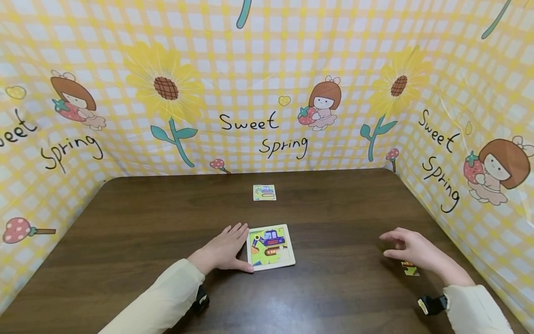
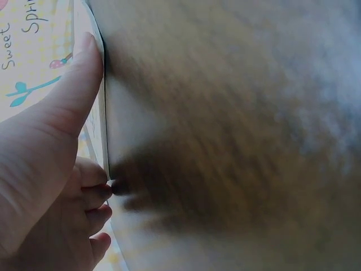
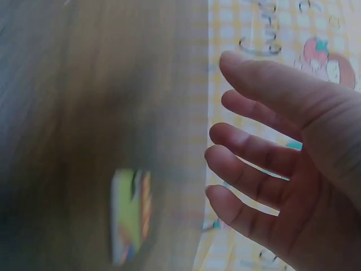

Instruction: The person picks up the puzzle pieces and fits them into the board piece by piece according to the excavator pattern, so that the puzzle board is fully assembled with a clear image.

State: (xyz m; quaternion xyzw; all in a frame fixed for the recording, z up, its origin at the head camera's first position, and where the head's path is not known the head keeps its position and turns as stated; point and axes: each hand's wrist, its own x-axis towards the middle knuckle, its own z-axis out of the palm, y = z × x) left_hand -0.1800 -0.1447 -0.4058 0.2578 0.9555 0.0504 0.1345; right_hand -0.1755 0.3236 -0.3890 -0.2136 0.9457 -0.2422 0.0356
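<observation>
A square jigsaw puzzle in a pale frame (image 1: 273,267) lies on the table, showing a purple excavator on yellow-green. A bare pale patch shows at its lower right. My left hand (image 1: 223,249) rests against the frame's left edge, its fingers extended at the upper corner and its thumb at the lower one. In the left wrist view the thumb (image 2: 84,84) lies along the frame's edge. Far to the right, my right hand (image 1: 417,250) hovers with loosely bent fingers, holding nothing. A loose puzzle piece (image 3: 128,217), green and orange, lies on the table below it, partly covered in the head view.
A small picture card (image 1: 264,192) with a similar excavator lies farther back on the brown wooden table (image 1: 183,199). Yellow checked cloth (image 1: 250,74) stands behind the table and along both sides. Each wrist wears a black band (image 1: 434,305).
</observation>
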